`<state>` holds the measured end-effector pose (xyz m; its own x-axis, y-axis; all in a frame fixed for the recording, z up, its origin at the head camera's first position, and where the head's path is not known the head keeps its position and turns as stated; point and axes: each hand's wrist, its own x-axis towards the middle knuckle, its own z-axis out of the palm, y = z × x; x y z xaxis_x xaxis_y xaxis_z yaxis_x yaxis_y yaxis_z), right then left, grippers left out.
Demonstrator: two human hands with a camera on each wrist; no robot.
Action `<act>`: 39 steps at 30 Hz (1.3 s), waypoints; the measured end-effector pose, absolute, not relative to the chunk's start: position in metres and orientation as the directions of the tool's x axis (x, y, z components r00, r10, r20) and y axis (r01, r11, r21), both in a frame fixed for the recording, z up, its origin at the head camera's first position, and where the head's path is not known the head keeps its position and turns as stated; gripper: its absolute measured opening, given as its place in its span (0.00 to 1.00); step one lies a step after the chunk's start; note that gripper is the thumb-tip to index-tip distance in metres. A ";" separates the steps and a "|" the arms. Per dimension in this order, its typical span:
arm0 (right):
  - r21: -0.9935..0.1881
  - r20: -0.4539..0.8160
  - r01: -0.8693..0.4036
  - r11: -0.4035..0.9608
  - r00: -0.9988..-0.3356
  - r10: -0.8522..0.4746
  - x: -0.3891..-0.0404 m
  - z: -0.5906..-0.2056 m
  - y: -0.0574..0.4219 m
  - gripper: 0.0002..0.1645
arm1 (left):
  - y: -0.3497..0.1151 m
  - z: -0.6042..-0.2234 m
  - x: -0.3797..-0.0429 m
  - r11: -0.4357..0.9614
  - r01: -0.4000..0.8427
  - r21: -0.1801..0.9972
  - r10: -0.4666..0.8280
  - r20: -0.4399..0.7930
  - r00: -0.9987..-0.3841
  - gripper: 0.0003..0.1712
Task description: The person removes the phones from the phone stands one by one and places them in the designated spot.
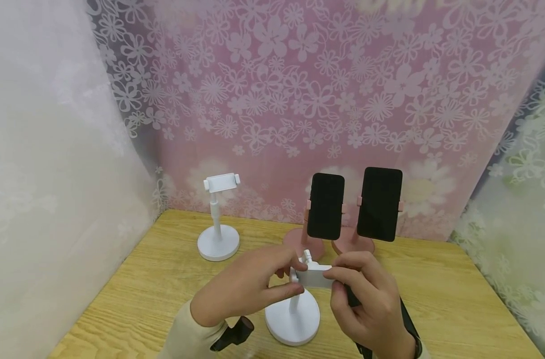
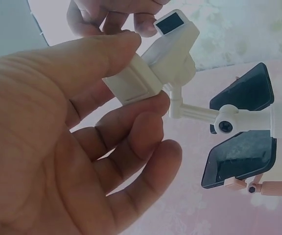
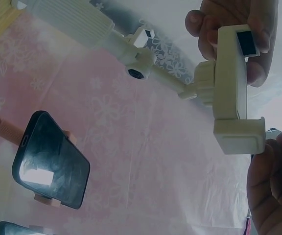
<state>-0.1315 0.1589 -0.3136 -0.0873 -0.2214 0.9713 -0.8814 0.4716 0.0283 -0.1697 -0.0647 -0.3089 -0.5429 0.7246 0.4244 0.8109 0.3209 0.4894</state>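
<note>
A white phone stand (image 1: 293,319) with a round base stands on the table in front of me. My left hand (image 1: 254,279) pinches one end of its clamp between thumb and fingers. At the clamp's opposite end, my right hand (image 1: 366,299) grips with curled thumb and fingertips. The clamp (image 2: 170,54) holds no phone and shows a dark pad on the inner face of one jaw. In the right wrist view the white clamp (image 3: 231,78) lies between both hands. Under my right hand is a flat black object (image 1: 409,319), mostly hidden.
Behind stand two pink stands, each holding a dark phone, the left phone (image 1: 326,206) and the right phone (image 1: 380,203). Another white stand (image 1: 218,243) with an unoccupied clamp is at back left. Flowered curtains (image 1: 272,99) enclose the wooden table (image 1: 164,299).
</note>
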 end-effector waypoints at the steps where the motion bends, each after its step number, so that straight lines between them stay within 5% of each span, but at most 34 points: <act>1: 0.022 0.971 -0.880 0.474 -0.094 -0.220 -0.131 -0.314 0.159 0.21 | -0.065 -0.309 -0.170 0.324 0.811 0.487 0.721 0.427 -0.545 0.17; 16: -0.014 0.966 -0.879 0.477 -0.136 -0.222 -0.132 -0.319 0.159 0.21 | -0.065 -0.309 -0.168 0.354 0.752 0.555 0.692 0.386 -0.611 0.18; 39: 0.014 0.981 -0.906 0.424 -0.070 -0.181 -0.128 -0.313 0.154 0.21 | -0.066 -0.307 -0.167 0.430 0.725 0.538 0.667 0.352 -0.657 0.21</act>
